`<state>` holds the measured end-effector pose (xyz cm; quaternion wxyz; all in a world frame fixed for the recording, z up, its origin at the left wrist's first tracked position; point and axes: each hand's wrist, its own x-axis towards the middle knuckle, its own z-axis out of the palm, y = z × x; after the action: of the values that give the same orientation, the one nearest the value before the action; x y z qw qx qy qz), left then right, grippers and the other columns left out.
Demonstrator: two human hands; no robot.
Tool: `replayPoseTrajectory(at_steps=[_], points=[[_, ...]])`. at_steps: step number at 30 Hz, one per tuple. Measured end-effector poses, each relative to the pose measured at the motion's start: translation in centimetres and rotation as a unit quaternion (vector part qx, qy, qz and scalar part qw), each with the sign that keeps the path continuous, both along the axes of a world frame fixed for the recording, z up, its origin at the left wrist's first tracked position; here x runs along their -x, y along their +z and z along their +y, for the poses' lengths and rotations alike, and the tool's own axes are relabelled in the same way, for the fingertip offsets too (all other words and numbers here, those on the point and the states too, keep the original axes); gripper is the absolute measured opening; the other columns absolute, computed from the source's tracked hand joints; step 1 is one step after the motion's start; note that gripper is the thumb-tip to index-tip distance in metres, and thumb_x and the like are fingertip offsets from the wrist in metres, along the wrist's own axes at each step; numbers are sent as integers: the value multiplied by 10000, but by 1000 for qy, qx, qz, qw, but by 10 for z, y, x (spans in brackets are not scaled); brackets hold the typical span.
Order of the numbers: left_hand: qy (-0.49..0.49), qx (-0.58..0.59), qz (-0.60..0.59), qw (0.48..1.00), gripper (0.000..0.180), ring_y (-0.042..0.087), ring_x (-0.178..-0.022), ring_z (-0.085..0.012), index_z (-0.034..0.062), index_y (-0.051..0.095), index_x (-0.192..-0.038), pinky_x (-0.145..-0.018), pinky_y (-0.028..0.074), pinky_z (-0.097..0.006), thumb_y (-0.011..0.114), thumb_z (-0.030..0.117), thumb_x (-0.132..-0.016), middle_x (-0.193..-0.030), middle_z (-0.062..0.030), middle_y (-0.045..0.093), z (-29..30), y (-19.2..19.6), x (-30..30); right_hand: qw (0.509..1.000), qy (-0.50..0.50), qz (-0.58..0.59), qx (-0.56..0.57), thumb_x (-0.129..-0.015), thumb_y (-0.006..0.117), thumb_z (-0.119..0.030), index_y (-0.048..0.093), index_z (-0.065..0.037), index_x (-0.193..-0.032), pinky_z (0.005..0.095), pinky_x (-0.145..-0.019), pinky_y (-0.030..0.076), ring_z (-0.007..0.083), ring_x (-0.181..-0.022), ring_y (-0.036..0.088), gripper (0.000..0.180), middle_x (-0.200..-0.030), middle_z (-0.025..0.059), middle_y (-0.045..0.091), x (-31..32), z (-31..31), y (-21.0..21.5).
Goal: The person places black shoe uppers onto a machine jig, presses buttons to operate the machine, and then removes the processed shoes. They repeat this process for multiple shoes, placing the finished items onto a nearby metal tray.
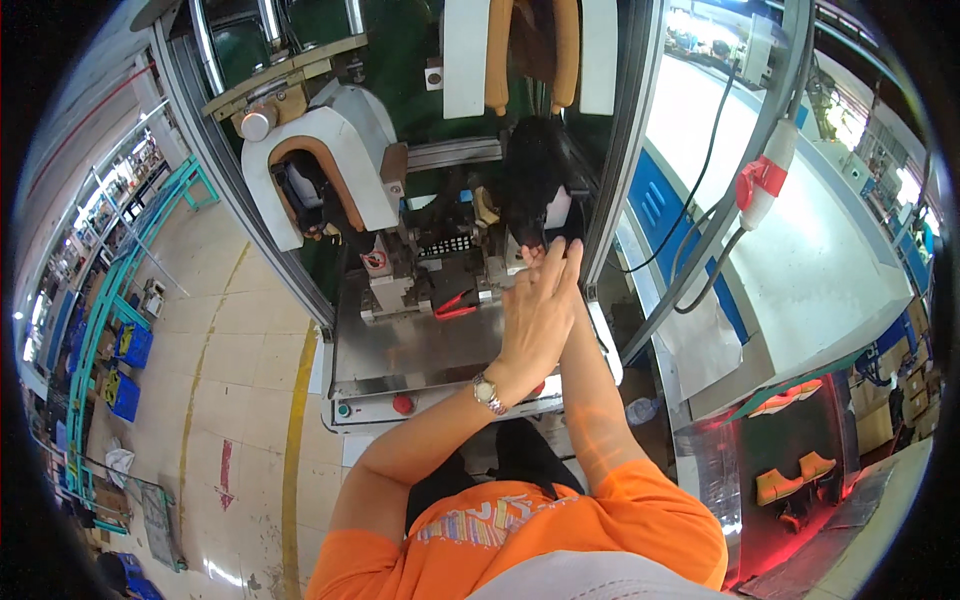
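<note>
A black shoe upper [535,175] sits at the right-hand station of the machine, below a raised white and brown padded clamp. My left hand [537,315], with a watch on its wrist, crosses over to the right and reaches the near lower edge of the upper, its fingers closed on that edge. Beneath it, my right hand [530,256] is at the same edge; mostly its fingertips show and the left hand covers the rest. A second black shoe piece [305,190] is inside the left station's white clamp [262,185] with its brown pad.
Red-handled pliers [455,308] lie on the metal machine bed [400,355]. A red button [403,404] and a green button [344,410] are on the front panel. To the right hangs a red and white plug connector [765,180]; orange-lit boots [790,483] stand on a conveyor.
</note>
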<state>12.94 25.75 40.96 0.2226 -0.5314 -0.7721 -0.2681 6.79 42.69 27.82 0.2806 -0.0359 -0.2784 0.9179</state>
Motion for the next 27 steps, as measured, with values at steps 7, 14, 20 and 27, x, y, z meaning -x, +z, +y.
replayPoseTrajectory(at_steps=[7, 14, 20, 27], points=[[-18, -1, -27, 999, 706, 480, -943, -303, 122, 266, -1359, -754, 429, -420, 587, 73, -732, -1313, -94, 343, 0, -4, 2, 999, -7, -47, 15, -808, 632, -201, 495, -63, -1112, 325, -773, 476, 198, -903, 575, 361, -992, 107, 592, 2, -1, -23], [-16, 13, -6, 1000, 679, 489, -943, -268, 123, 289, -1355, -758, 406, -401, 569, 79, -738, -1291, -98, 364, -6, -7, 10, 996, -9, -93, 12, -808, 631, -192, 500, -57, -1107, 312, -757, 473, 192, -898, 573, 354, -988, 104, 590, 13, 6, -23], [-41, -8, -5, 999, 681, 479, -962, -255, 113, 303, -1345, -766, 385, -381, 570, 66, -720, -1281, -105, 369, -5, -6, 11, 995, -22, -100, 14, -807, 630, -184, 503, -52, -1102, 301, -744, 470, 188, -894, 571, 347, -985, 101, 589, 9, 4, -28], [-35, -53, 1, 998, 639, 466, -996, -274, 84, 318, -1327, -829, 345, -400, 551, 72, -732, -1291, -122, 373, 1, -10, 10, 994, -48, -93, 10, -807, 629, -175, 508, -46, -1097, 288, -729, 466, 182, -890, 569, 339, -982, 98, 587, -10, -6, -34]])
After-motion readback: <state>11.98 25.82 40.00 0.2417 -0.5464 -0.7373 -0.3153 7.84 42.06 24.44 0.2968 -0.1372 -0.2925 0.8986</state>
